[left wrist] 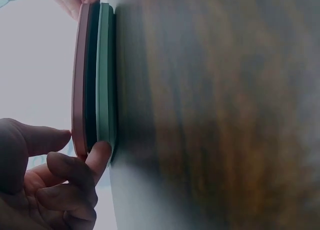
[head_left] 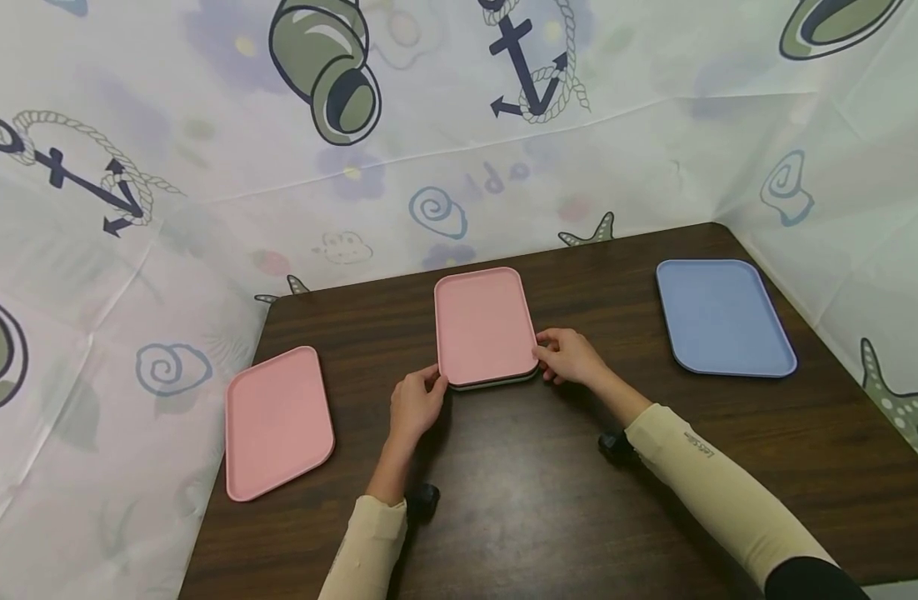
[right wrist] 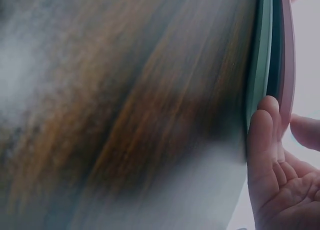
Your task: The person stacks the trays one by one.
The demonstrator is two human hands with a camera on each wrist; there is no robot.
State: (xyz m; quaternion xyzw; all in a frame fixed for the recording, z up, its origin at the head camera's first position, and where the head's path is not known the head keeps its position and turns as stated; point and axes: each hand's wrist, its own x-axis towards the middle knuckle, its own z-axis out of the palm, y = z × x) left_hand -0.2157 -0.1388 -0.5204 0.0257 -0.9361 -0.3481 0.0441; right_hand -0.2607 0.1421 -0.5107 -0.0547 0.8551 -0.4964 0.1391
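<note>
A pink tray [head_left: 485, 325] lies over a green tray [left wrist: 103, 75] at the back middle of the table, with a dark gap between their rims in both wrist views. My left hand [head_left: 416, 406] pinches the pink tray's near left corner. In the left wrist view its thumb [left wrist: 52, 139] meets the pink rim, and one fingertip [left wrist: 100, 151] reaches the green rim. At the near right corner, my right hand [head_left: 570, 357] pinches the pink tray between thumb and fingers. Most of the green tray is hidden beneath the pink one.
Another pink tray [head_left: 279, 425] lies by the table's left edge. A blue tray [head_left: 725, 317] is at the back right. The dark wooden table [head_left: 519, 500] meets a printed cloth [head_left: 459, 167] behind and at the sides.
</note>
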